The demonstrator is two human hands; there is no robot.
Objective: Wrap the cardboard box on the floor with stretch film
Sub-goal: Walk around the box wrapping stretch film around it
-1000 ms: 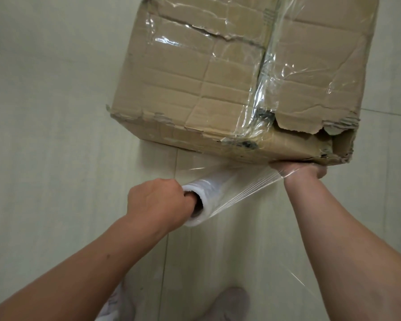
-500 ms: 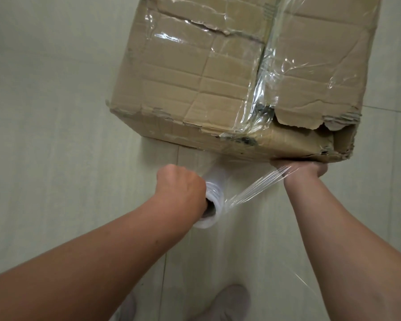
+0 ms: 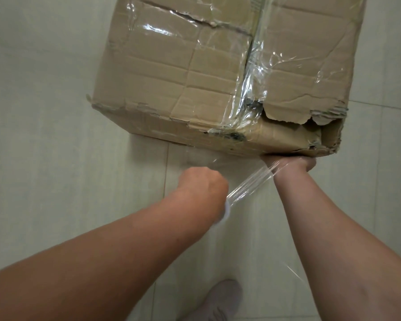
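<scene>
Cardboard box [image 3: 218,77]: sitting on floor [image 3: 56,135], partly filmed. Left hand [image 3: 202,188]: clutching film roll [image 3: 225,213], now swinging nearer the box, film [image 3: 248,184] bunching narrower. Right hand [image 3: 292,163]: reaching beneath box edge, grip hidden; next pass likely starting

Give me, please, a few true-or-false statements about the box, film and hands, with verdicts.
1. The box sits on a table. False: it sits on the floor.
2. Film already covers part of the box. True.
3. The left hand grips the roll. True.
4. The right hand lies on the box's top. False: it is at the box's bottom near edge.
5. The box's near right corner is torn. True.
</scene>
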